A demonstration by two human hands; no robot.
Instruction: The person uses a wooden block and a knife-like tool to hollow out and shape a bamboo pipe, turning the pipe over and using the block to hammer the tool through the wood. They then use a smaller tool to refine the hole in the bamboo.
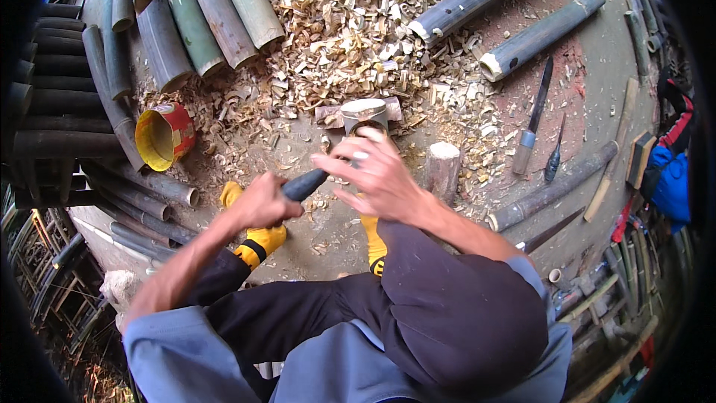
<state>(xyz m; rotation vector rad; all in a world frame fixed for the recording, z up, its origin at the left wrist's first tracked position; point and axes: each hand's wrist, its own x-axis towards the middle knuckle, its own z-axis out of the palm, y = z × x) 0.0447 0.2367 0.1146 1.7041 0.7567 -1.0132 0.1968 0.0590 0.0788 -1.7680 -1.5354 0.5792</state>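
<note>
Far left: stacked bamboo poles (160,26), green-grey and smooth-skinned, cut ends hollow. Beside them a tin can (162,136) on its side, red outside, yellow inside, mouth toward me.

My left hand (262,203) is wrapped tight round a dark tool handle (303,184), rounded, matte. Its long axis runs up and to the right, toward the workpiece; the working end is hidden behind my right hand, so I cannot tell what sort of blade it carries.

My right hand (379,177) is half open, fingers spread, holding nothing that I can see. It lies over the handle's far end, fingertips just short of the bamboo section (364,115).

That section stands upright on the ground straight ahead of the right hand, pale cut rim up, short and tubular. The right hand is the nearer one.

Behind it, a pale curled heap of shavings (350,30). To the right a short wooden stump (443,170), then two hand tools (537,116) lying on bare dirt.
</note>
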